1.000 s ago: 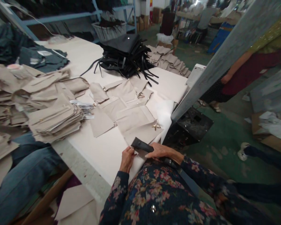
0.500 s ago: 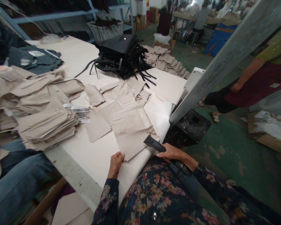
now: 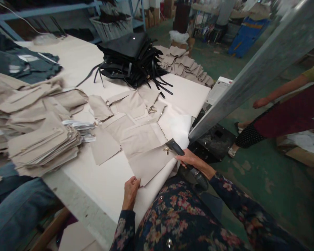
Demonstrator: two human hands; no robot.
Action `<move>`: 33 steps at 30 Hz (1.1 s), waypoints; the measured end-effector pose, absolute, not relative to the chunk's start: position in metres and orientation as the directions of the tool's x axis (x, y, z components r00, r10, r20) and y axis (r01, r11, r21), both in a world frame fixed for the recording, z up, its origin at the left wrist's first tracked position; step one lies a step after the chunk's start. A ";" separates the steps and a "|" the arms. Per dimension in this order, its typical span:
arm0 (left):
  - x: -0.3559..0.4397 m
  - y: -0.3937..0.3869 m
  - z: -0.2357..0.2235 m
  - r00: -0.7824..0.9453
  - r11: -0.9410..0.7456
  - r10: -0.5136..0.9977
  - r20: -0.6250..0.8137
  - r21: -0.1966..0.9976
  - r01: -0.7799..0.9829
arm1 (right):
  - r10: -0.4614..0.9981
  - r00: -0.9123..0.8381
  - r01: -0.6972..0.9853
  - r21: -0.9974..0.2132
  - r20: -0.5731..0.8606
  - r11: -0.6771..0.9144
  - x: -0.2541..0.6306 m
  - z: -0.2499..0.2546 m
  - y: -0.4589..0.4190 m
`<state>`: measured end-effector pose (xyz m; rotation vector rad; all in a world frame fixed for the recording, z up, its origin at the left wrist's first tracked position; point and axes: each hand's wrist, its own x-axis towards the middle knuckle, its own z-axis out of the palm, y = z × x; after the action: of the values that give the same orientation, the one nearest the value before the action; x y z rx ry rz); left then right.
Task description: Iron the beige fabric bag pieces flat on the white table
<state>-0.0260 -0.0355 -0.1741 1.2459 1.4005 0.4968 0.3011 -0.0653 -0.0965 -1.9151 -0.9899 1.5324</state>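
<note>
My left hand (image 3: 131, 192) lies at the table's near side, its fingertips at the lower corner of a beige fabric panel (image 3: 149, 163). My right hand (image 3: 191, 159) grips a black leather strap (image 3: 175, 146), which crosses the panel's right edge beside a small gold buckle (image 3: 166, 150). A thicker black piece (image 3: 195, 177) lies under that wrist against my floral sleeve (image 3: 172, 212). Beyond the panel lie more beige panels (image 3: 125, 129) with gold fittings, partly overlapping on a white sheet (image 3: 175, 125).
Stacked beige panels (image 3: 44, 148) stand at left, and a heap of black bags with straps (image 3: 131, 59) sits at the table's far side. A grey beam (image 3: 243, 82) slants across the right. A co-worker's arm (image 3: 277, 92) and skirt are beyond it.
My right hand and the strap have moved farther from me, and the strap now lies across the panel's edge. My left hand has stayed at the panel's corner. The co-worker has moved right.
</note>
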 end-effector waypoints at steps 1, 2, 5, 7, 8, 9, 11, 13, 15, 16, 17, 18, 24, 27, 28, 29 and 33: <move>-0.025 -0.035 -0.173 0.187 0.355 0.871 -0.454 0.846 0.398 | 0.783 0.117 0.235 -0.749 -0.611 -0.620 0.307 -0.093 -0.066; -0.024 -0.035 -0.171 0.173 0.365 0.870 -0.462 0.839 0.403 | 0.781 0.119 0.237 -0.746 -0.613 -0.622 0.312 -0.090 -0.068; -0.020 -0.033 -0.164 0.144 0.400 0.862 -0.486 0.827 0.394 | 0.774 0.069 0.243 -0.742 -0.629 -0.625 0.310 -0.082 -0.070; -0.018 -0.032 -0.162 0.139 0.418 0.857 -0.497 0.826 0.377 | 0.764 0.021 0.244 -0.738 -0.644 -0.629 0.298 -0.083 -0.069; -0.018 -0.031 -0.163 0.142 0.419 0.856 -0.497 0.828 0.372 | 0.758 0.002 0.247 -0.734 -0.652 -0.632 0.290 -0.086 -0.067; -0.018 -0.031 -0.165 0.147 0.415 0.857 -0.493 0.831 0.370 | 0.753 -0.012 0.251 -0.731 -0.658 -0.635 0.283 -0.089 -0.065; -0.020 -0.031 -0.170 0.174 0.385 0.862 -0.477 0.838 0.388 | 0.750 -0.014 0.262 -0.726 -0.661 -0.635 0.272 -0.097 -0.058; -0.023 -0.033 -0.174 0.221 0.339 0.856 -0.468 0.830 0.442 | 0.763 0.019 0.264 -0.733 -0.646 -0.627 0.271 -0.102 -0.051; -0.028 -0.035 -0.171 0.265 0.267 0.838 -0.477 0.783 0.563 | 0.782 0.074 0.256 -0.746 -0.619 -0.615 0.281 -0.101 -0.046; -0.029 -0.035 -0.167 0.256 0.210 0.844 -0.471 0.729 0.651 | 0.791 0.100 0.250 -0.754 -0.604 -0.607 0.288 -0.098 -0.046; -0.029 -0.034 -0.161 0.220 0.147 0.865 -0.451 0.647 0.748 | 0.798 0.121 0.243 -0.762 -0.590 -0.600 0.296 -0.095 -0.046; -0.027 -0.031 -0.153 0.172 0.086 0.898 -0.405 0.546 0.834 | 0.805 0.135 0.236 -0.770 -0.578 -0.593 0.303 -0.090 -0.048; 0.042 0.027 -0.125 0.386 -0.332 0.923 -0.005 0.496 0.802 | 0.802 0.099 0.163 -0.785 -0.589 -0.597 0.315 -0.072 -0.075; 0.086 0.057 -0.139 0.526 -0.328 0.847 -0.075 0.704 0.629 | 0.811 0.054 0.146 -0.799 -0.582 -0.583 0.305 -0.073 -0.090; 0.096 0.063 -0.145 0.538 -0.286 0.836 -0.110 0.750 0.597 | 0.819 0.041 0.152 -0.806 -0.573 -0.572 0.303 -0.074 -0.094; 0.102 0.069 -0.149 0.542 -0.248 0.829 -0.138 0.778 0.577 | 0.823 0.027 0.158 -0.811 -0.567 -0.564 0.300 -0.074 -0.097; 0.105 0.082 -0.153 0.530 -0.174 0.830 -0.176 0.820 0.545 | 0.821 -0.004 0.200 -0.805 -0.571 -0.559 0.293 -0.069 -0.101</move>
<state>0.1048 0.0817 -0.1531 1.8538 1.1334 0.3900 0.2933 -0.1012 -0.0688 -1.7726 -1.0537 1.6012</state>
